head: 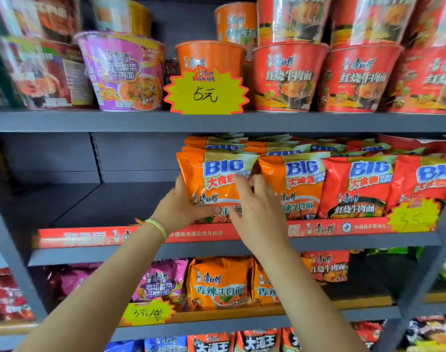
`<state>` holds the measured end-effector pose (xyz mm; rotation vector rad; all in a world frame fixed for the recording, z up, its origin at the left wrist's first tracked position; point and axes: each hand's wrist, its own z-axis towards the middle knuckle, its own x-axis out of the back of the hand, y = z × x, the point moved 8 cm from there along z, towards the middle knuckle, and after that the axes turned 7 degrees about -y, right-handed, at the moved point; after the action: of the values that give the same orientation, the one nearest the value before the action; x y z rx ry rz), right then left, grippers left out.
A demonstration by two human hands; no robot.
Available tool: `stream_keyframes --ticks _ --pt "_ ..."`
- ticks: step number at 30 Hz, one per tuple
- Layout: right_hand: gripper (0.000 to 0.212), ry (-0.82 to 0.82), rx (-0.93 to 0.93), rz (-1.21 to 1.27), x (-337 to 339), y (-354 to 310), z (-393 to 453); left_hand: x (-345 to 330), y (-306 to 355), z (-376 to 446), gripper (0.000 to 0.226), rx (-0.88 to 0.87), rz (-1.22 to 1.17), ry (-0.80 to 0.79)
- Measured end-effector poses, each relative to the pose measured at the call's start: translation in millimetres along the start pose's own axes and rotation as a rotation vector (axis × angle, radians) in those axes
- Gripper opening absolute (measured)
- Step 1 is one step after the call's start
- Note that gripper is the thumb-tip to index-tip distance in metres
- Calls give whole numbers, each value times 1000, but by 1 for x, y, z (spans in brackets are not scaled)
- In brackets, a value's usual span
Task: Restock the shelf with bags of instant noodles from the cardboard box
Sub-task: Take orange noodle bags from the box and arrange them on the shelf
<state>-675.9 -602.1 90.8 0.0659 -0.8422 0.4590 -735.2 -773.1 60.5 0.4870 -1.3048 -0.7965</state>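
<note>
- I see the left hand (178,207) gripping the left edge of an orange noodle bag (217,184), with the thumb lying across the lower front of the bag and the other fingers behind it.
- The right hand (255,212) rests on the front of the same bag, its fingers spread and reaching to the bag's right edge; I cannot tell if they curl around that edge or only press on it.
- This bag stands upright at the left end of the row on the middle shelf (90,252), behind the red strip on the shelf front.
- Just beside it on the right stands a second orange bag (298,184), touching it, and then red bags (356,186) follow.
- More bags lie flat on top of the row, behind.
- To the left of the held bag the shelf board is bare.
- On the left wrist I see a light green band (157,227).
- On the upper shelf stand noodle bowls (288,77) and a yellow price tag (206,92) marked 5元.
- On the lower shelf stand smaller orange and purple bags.
</note>
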Motion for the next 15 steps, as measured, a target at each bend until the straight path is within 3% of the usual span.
stream_keyframes --ticks 3,7,9,12,15 --pt "66 -171 -67 108 -24 12 2 -9 3 4 94 12 31 57" --pt "59 -203 -79 170 -21 23 7 -16 9 6 104 34 67 82" --pt "37 -49 -22 163 1 27 3 -12 5 1 123 44 74 101" --pt "14 278 -142 174 34 59 -12 0 13 -23 136 -31 205 396" --pt "51 163 -354 88 17 99 -15 -6 49 -45 126 -265 419 622"
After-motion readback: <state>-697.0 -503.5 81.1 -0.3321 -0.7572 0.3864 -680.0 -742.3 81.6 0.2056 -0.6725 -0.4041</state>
